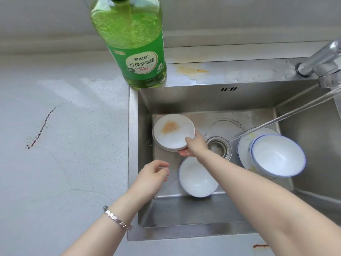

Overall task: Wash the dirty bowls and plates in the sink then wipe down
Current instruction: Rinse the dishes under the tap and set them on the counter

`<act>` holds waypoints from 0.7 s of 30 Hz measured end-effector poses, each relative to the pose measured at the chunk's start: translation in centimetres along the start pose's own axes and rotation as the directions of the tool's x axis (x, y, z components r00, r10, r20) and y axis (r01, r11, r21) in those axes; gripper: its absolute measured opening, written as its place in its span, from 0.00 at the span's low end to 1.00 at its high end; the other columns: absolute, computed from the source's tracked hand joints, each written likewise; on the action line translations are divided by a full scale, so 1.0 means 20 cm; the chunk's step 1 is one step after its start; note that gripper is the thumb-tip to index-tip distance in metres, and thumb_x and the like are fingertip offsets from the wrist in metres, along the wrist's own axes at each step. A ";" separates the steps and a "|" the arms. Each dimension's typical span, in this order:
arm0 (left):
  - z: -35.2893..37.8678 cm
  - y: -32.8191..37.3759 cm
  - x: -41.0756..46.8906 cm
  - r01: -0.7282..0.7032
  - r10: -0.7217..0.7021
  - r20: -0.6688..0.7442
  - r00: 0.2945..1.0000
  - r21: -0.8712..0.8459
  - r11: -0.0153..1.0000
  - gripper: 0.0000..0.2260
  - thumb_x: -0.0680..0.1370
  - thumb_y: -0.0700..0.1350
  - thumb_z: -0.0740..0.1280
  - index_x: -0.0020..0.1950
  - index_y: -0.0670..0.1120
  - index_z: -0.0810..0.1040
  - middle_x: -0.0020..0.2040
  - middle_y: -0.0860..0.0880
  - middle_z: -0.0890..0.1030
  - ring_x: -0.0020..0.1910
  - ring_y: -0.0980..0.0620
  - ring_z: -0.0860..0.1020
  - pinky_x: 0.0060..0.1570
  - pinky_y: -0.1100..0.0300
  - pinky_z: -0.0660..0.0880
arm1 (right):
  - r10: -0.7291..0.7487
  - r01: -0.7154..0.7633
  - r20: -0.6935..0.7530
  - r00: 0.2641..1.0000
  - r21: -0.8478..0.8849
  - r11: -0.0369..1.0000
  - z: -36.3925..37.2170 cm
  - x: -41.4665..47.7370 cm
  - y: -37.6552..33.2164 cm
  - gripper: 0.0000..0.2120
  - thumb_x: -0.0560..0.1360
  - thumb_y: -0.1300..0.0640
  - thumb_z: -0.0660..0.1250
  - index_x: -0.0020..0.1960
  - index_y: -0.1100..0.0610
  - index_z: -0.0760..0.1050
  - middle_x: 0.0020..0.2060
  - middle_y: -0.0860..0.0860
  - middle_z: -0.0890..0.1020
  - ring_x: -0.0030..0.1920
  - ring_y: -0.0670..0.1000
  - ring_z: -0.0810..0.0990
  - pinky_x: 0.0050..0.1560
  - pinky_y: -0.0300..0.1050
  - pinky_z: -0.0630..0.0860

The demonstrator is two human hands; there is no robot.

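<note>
My right hand point(195, 145) grips the near edge of a small white plate point(173, 132) with a brown stain, thumb on top and fingers beneath; it sits over another pale plate in the steel sink's point(203, 215) back left. Just left of a white bowl point(198, 177) on the sink floor, my left hand point(154, 174) hovers with loosely curled fingers and holds nothing. At the right, a blue-rimmed bowl point(277, 156) rests on a blue-rimmed plate point(243, 143). Water streams from the faucet point(321, 65) onto that plate.
A green dish-soap bottle point(134, 43) stands on the sink's back left corner. Grey countertop point(60, 137) stretches left, with a red-brown streak point(41, 128). The drain point(218, 146) lies mid-sink. An orange stain point(191, 70) marks the rear ledge.
</note>
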State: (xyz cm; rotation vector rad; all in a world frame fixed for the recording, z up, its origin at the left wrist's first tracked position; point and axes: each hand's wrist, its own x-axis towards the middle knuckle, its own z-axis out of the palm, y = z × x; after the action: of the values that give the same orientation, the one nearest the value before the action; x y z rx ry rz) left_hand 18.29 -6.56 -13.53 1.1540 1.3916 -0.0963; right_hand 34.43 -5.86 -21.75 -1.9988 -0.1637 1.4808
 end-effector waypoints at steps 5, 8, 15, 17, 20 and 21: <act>0.06 0.16 -0.04 -0.014 0.006 -0.042 0.999 -0.178 0.984 0.23 0.79 0.47 0.63 0.72 0.44 0.62 0.58 0.46 0.75 0.52 0.47 0.79 0.52 0.54 0.75 | -0.098 0.092 0.034 0.995 0.142 0.986 -0.25 -0.33 -0.03 0.16 0.77 0.67 0.52 0.62 0.55 0.64 0.36 0.58 0.79 0.24 0.49 0.81 0.26 0.40 0.79; 0.19 0.30 -0.08 -0.049 0.065 0.026 0.998 -0.406 0.913 0.31 0.78 0.51 0.63 0.76 0.52 0.51 0.63 0.48 0.72 0.57 0.47 0.76 0.53 0.55 0.76 | -0.167 0.158 0.037 0.985 0.173 0.972 -0.47 -0.54 -0.06 0.16 0.77 0.67 0.52 0.63 0.57 0.64 0.39 0.59 0.79 0.26 0.51 0.82 0.27 0.40 0.79; 0.63 0.56 -0.21 -0.276 0.274 -0.102 0.956 -0.625 0.730 0.18 0.79 0.49 0.63 0.67 0.56 0.65 0.61 0.52 0.76 0.58 0.50 0.77 0.53 0.50 0.77 | -0.431 0.401 -0.037 0.902 -0.303 0.865 -0.93 -0.81 -0.06 0.19 0.78 0.56 0.59 0.68 0.50 0.63 0.48 0.48 0.78 0.51 0.51 0.78 0.49 0.33 0.72; 0.71 0.63 -0.23 -0.331 0.309 -0.140 0.941 -0.584 0.741 0.21 0.78 0.52 0.64 0.70 0.56 0.63 0.64 0.52 0.74 0.61 0.50 0.75 0.55 0.49 0.77 | -0.643 0.451 -0.007 0.766 -0.707 0.545 -1.05 -0.79 -0.04 0.26 0.78 0.50 0.56 0.74 0.56 0.57 0.63 0.51 0.68 0.66 0.50 0.62 0.65 0.40 0.61; 0.80 0.74 -0.25 -0.383 0.354 -0.162 0.921 -0.545 0.746 0.20 0.79 0.52 0.60 0.71 0.55 0.62 0.65 0.51 0.72 0.60 0.50 0.76 0.44 0.58 0.79 | -0.736 0.554 0.406 0.542 -0.831 -0.049 -1.17 -0.77 -0.07 0.27 0.71 0.53 0.54 0.68 0.62 0.69 0.67 0.61 0.70 0.70 0.57 0.65 0.71 0.51 0.56; 0.83 0.77 -0.26 -0.407 0.369 -0.182 0.911 -0.531 0.743 0.18 0.79 0.52 0.59 0.69 0.56 0.63 0.65 0.51 0.72 0.60 0.50 0.75 0.46 0.60 0.78 | -0.629 0.588 0.506 0.590 -0.803 -0.094 -1.17 -0.78 -0.11 0.29 0.69 0.54 0.57 0.69 0.61 0.68 0.67 0.59 0.72 0.69 0.56 0.68 0.72 0.48 0.52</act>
State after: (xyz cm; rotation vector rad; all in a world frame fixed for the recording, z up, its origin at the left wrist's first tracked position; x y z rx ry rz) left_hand 38.82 -12.95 -4.58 0.9198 1.0917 0.6254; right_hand 50.41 -20.94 -4.07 -2.1008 -2.1943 0.5718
